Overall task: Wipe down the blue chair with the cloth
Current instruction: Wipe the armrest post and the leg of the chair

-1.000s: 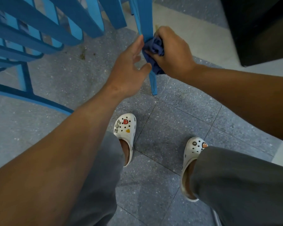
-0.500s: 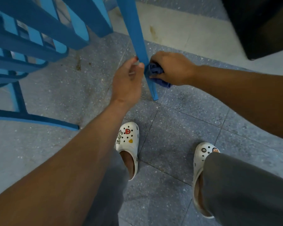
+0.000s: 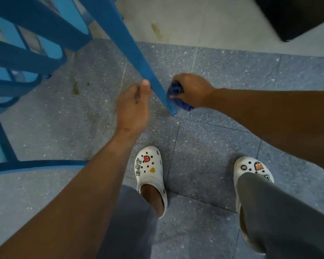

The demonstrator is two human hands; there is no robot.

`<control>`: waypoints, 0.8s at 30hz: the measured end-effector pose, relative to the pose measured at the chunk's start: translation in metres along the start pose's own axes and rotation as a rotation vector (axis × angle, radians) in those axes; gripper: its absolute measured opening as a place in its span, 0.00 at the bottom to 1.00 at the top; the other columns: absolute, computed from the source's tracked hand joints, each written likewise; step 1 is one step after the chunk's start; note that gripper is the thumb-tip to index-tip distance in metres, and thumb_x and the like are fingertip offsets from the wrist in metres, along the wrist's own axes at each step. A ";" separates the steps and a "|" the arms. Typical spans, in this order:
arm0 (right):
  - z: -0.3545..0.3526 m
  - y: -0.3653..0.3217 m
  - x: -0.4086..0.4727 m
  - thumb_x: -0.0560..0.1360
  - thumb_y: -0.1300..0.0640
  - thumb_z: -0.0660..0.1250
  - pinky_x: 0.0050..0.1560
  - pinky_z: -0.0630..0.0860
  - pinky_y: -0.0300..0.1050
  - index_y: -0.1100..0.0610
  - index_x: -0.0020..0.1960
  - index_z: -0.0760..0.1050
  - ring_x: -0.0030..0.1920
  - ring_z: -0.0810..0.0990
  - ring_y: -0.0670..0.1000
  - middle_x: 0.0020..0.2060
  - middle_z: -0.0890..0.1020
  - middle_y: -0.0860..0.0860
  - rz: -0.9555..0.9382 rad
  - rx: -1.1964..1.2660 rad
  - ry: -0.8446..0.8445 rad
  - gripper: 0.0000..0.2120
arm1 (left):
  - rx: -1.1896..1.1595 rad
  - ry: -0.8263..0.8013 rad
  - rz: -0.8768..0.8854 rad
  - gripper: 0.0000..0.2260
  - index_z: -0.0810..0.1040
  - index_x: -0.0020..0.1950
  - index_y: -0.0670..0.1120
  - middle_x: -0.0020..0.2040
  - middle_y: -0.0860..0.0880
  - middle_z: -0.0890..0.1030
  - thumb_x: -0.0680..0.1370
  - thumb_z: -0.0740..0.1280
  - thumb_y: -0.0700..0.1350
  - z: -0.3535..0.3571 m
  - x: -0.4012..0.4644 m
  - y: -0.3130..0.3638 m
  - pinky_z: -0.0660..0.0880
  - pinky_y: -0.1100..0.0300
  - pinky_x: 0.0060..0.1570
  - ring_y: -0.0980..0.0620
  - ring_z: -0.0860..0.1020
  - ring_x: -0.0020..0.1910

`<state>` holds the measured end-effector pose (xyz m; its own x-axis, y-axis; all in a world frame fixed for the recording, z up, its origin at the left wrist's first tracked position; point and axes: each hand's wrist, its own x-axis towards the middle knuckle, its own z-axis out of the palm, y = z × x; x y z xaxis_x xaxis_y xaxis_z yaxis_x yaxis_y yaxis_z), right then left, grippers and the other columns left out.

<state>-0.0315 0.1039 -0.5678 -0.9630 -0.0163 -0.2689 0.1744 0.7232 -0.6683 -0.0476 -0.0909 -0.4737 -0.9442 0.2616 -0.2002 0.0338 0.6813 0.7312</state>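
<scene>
From the head camera, looking down, the right hand (image 3: 192,89) is clenching the bunched dark blue cloth (image 3: 174,94) and pressing it against the lower end of the blue chair's leg (image 3: 138,58), just above the leg's foot near the grey speckled floor (image 3: 223,71). That is a change: half a second ago the cloth was working a little higher on the leg, and a second ago higher again, so the wipe is running downward and is now reaching the bottom. The left hand (image 3: 133,107) is bracing the other side of the leg, thumb tip touching it; whether its fingers are wrapping the leg, I cannot tell from here. The rest of the blue chair (image 3: 36,43) is filling the upper left, tilted. Two white clogs (image 3: 151,171) are standing below. This leg looks about finished, I'd judge; another part of the frame is probably coming next.
</scene>
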 end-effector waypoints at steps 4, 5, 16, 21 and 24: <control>-0.045 -0.026 0.019 0.78 0.55 0.68 0.45 0.68 0.46 0.59 0.52 0.75 0.48 0.77 0.55 0.48 0.78 0.54 -0.187 -0.028 0.074 0.08 | 0.135 -0.135 0.047 0.24 0.79 0.48 0.39 0.38 0.40 0.78 0.85 0.55 0.57 0.001 0.002 -0.013 0.73 0.56 0.37 0.53 0.73 0.36; -0.059 -0.036 0.021 0.78 0.53 0.68 0.45 0.69 0.46 0.60 0.54 0.76 0.48 0.76 0.55 0.49 0.79 0.55 -0.222 -0.055 0.076 0.11 | 0.123 -0.144 0.049 0.22 0.79 0.48 0.44 0.42 0.40 0.81 0.85 0.55 0.58 0.001 0.004 -0.014 0.76 0.52 0.42 0.52 0.76 0.40; -0.017 -0.019 -0.015 0.77 0.49 0.73 0.44 0.71 0.43 0.58 0.56 0.75 0.47 0.75 0.50 0.48 0.76 0.49 -0.147 0.163 0.014 0.15 | 0.066 -0.168 -0.099 0.27 0.82 0.63 0.47 0.56 0.49 0.85 0.85 0.50 0.61 0.015 0.013 -0.020 0.79 0.44 0.58 0.55 0.82 0.55; 0.047 0.006 -0.019 0.79 0.51 0.70 0.31 0.66 0.36 0.53 0.49 0.74 0.41 0.82 0.54 0.43 0.77 0.48 0.118 0.165 0.001 0.08 | 0.028 -0.229 -0.174 0.28 0.81 0.63 0.49 0.58 0.50 0.84 0.83 0.49 0.64 0.019 0.014 -0.024 0.78 0.45 0.61 0.55 0.81 0.57; 0.049 0.010 -0.014 0.79 0.52 0.70 0.29 0.77 0.45 0.54 0.47 0.74 0.35 0.85 0.52 0.37 0.82 0.49 0.193 0.158 -0.071 0.07 | -0.002 -0.253 -0.189 0.29 0.80 0.65 0.47 0.60 0.50 0.83 0.84 0.47 0.63 0.019 0.014 -0.023 0.77 0.46 0.63 0.56 0.81 0.59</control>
<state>-0.0060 0.0781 -0.6046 -0.8929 0.0588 -0.4463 0.3888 0.6006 -0.6987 -0.0555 -0.0898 -0.5061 -0.8221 0.2929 -0.4883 -0.1348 0.7330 0.6667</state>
